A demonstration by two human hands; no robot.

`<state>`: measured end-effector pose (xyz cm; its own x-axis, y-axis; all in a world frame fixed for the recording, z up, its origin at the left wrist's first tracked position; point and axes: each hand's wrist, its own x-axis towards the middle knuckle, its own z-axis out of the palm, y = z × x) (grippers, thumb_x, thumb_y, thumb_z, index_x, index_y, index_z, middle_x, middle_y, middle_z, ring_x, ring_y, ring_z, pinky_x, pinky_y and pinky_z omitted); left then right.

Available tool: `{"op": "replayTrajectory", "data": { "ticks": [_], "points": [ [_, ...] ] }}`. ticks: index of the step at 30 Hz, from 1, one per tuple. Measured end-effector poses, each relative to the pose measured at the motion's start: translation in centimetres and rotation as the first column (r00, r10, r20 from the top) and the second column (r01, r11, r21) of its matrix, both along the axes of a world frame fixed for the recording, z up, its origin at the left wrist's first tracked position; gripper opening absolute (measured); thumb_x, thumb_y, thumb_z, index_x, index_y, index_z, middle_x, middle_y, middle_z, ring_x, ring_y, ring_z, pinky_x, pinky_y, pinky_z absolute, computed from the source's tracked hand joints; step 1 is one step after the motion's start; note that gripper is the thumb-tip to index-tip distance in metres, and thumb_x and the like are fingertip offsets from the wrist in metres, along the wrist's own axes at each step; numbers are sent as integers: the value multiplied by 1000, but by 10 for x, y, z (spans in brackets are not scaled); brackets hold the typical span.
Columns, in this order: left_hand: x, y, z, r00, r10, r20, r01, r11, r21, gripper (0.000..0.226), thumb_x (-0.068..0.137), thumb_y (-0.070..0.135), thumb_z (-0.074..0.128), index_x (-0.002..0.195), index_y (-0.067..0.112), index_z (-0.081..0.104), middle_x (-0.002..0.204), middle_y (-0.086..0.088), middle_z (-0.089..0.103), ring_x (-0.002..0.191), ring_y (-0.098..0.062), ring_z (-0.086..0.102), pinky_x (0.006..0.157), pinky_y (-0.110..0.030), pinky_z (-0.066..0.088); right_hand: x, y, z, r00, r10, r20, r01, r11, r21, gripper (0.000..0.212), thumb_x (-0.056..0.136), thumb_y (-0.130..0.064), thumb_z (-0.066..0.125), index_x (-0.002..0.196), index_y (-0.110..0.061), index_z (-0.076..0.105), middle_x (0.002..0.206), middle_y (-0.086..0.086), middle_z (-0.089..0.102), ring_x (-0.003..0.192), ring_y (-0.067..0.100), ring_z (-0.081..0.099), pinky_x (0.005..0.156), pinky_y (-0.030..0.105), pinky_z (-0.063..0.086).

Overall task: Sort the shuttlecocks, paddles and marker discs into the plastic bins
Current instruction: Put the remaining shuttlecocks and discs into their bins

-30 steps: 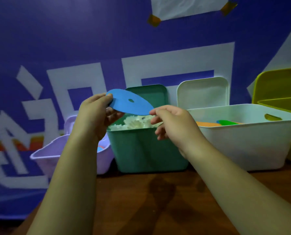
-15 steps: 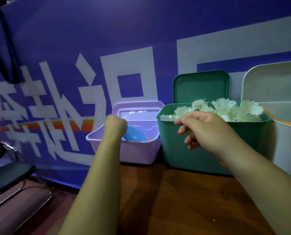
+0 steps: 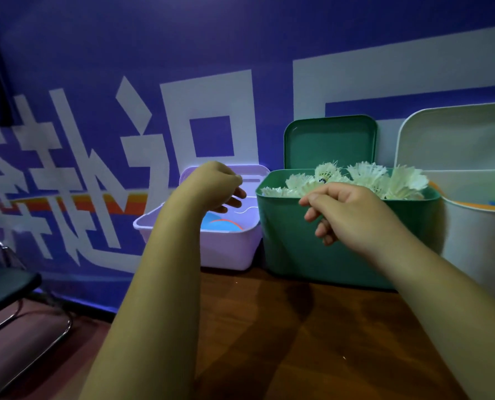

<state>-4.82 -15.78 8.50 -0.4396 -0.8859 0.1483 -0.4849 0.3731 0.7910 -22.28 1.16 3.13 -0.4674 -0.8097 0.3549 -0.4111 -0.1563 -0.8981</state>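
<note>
A brown wooden table (image 3: 269, 327) carries a green bin (image 3: 341, 243), with a lilac bin (image 3: 229, 249) just left of it and a white bin (image 3: 480, 243) just right

Left hand (image 3: 214, 187) and right hand (image 3: 347, 215) hover, fingers loosely curled.

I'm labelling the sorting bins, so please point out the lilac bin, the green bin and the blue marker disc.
lilac bin (image 3: 229, 249), head view, front wall.
green bin (image 3: 286, 249), head view, front wall.
blue marker disc (image 3: 219, 225), head view, its top face inside the lilac bin.
</note>
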Motion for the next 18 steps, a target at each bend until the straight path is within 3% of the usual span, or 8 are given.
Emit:
{"op": "replayTrajectory", "data": {
  "ticks": [10,15,18],
  "points": [
    [-43,72,8,962,-271,-30,268,960,-80,20,105,26,57,108,14,73,90,1,81,83,-18,79,88,-44,63,-10,19,13,992,-81,-97,76,996,-53,23,102,-21,56,100,-30,78,92,-10,79,69,12,75,70,41,61],
    [-65,104,8,933,-340,-115,332,939,-88,19,105,23,56,106,14,73,90,-2,81,84,-22,79,82,-42,62,-34,40,25,980,-182,-83,172,978,-117,24,100,-19,56,100,-31,77,89,-12,78,74,7,72,61,21,55],
    [-84,129,6,915,-392,-96,382,918,-105,19,105,20,55,103,14,73,88,-1,81,83,-23,79,78,-40,61,-57,65,29,947,-294,-129,274,949,-153,23,99,-21,56,99,-32,76,87,-15,77,81,8,72,68,25,55]
  ]
}}
